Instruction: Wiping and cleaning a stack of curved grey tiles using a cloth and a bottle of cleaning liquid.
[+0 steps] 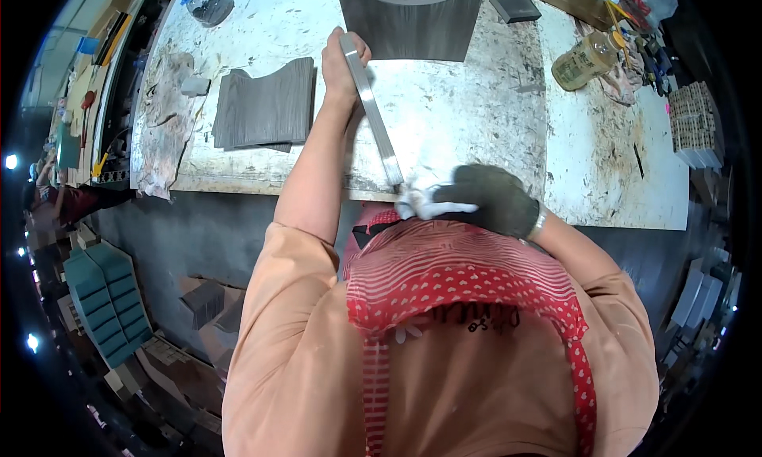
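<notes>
My bare left hand is closed around the upper end of a narrow, shiny grey strip, which slants down toward my body over the table's front edge. In a dark glove, my right hand holds a crumpled white cloth against the strip's lower end, close to my red apron. The fingertips are partly hidden in the cloth. Left of my left forearm lies a stack of dark grey wood-grain panels with a curved far edge. Beyond my left hand stands a larger group of similar curved panels.
The white table is stained. On it are a bottle of yellowish liquid, a dark block, a clear blue-capped bottle and a small grey block. A woven-patterned stack sits at right; a green crate at lower left.
</notes>
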`<state>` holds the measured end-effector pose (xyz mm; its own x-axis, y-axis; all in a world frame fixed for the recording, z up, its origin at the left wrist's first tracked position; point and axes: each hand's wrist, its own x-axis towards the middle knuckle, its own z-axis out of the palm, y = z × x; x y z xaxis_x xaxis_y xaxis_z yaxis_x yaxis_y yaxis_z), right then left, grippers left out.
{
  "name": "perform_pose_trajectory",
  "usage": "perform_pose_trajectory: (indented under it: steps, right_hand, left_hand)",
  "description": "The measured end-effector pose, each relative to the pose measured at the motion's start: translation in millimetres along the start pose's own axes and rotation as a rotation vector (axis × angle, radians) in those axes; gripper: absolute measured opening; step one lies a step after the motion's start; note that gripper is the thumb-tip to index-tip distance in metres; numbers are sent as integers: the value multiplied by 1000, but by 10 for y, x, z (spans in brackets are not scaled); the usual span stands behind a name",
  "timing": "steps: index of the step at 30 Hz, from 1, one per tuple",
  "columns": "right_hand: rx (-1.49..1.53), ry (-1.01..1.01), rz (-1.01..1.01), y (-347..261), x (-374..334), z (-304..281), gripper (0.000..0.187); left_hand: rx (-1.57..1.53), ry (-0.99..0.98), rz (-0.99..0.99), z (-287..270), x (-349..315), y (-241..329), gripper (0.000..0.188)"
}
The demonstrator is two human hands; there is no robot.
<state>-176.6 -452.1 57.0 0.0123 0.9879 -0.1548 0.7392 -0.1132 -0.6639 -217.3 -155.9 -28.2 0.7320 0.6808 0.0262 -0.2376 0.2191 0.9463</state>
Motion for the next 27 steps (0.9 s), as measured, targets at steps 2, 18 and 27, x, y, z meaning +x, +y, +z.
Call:
perform_pose_trajectory:
  steps: [2,18,27]
  right_hand:
    - [89,186,48,112,-193,-30,29]
    - [537,709,187,428,-225,-73,29]
    - [768,793,423,554,-63,-73,29]
  left_hand:
    - [-3,13,49,4,-30,5,49]
    - [939,466,-136,-1478,518,1549,92]
    - [1213,679,-362,-2848,656,794,78]
